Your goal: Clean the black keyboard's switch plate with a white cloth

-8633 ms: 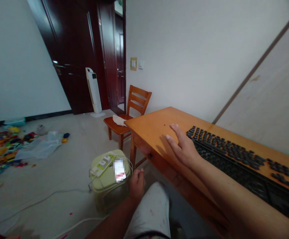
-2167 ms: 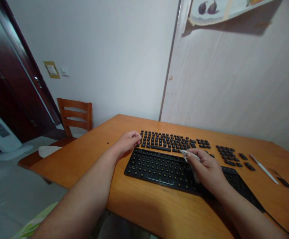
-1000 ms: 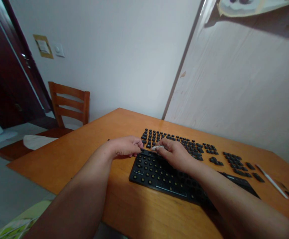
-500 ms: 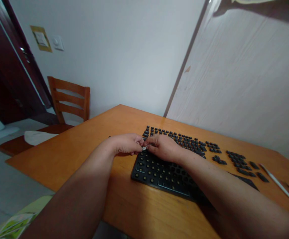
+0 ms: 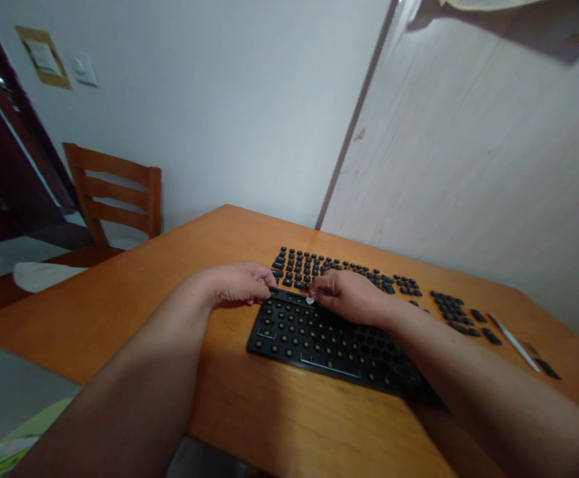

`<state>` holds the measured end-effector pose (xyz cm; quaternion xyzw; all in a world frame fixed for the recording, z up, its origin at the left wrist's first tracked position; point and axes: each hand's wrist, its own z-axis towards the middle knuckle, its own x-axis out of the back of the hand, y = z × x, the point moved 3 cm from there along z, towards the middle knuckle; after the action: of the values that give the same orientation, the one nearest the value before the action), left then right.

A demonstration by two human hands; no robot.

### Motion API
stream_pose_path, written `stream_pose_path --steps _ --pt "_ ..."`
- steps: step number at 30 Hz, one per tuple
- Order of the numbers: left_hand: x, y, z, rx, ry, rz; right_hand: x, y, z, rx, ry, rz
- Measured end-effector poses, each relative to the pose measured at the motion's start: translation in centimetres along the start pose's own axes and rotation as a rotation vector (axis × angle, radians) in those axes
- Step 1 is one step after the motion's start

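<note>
A black keyboard with its keycaps off lies on the wooden table, bare key posts showing. My left hand is closed at the keyboard's far left corner, thumb and fingers pinching its edge. Over the far edge, further right, my right hand is closed in a pinch on a small white piece, perhaps tissue or cloth; most of it is hidden by the fingers. My right forearm covers the keyboard's right part. Rows of loose black keycaps lie just behind the keyboard.
More keycaps stand in groups to the right. Beyond them lie a white pen-like stick and a small dark object. A wooden chair stands left of the table, and a wall rises behind it.
My right hand has moved right along the keyboard's far edge with the white piece, away from my left hand. My left hand stays by the corner. The view has shifted slightly right.
</note>
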<state>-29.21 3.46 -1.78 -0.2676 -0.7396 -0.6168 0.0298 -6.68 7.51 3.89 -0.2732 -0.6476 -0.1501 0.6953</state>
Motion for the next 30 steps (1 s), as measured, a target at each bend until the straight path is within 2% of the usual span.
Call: stream_pose_path --steps 7,13,16,20,25,30 --pt "0.1 0.0 -0.1 0.004 0.003 -0.009 0.1 2.5 -3.0 -0.069 0.004 -0.001" --pt "-0.2 0.5 -0.2 -0.007 -0.007 -0.013 1.2 3.8 -4.3 -0.144 -0.002 -0.045" --pt "-0.1 0.4 -0.2 0.018 0.007 -0.004 1.6 2.6 -3.8 -0.119 0.042 0.034" --pt "0.0 0.2 0.0 0.029 0.005 -0.013 1.1 -0.4 -1.7 -0.029 0.091 0.119" --pt "0.1 0.0 0.0 0.026 0.002 0.001 -0.3 -3.5 1.9 0.055 0.090 0.122" --pt "-0.1 0.5 -0.1 -0.015 -0.050 -0.008 -1.3 -4.9 4.1 0.096 0.057 0.093"
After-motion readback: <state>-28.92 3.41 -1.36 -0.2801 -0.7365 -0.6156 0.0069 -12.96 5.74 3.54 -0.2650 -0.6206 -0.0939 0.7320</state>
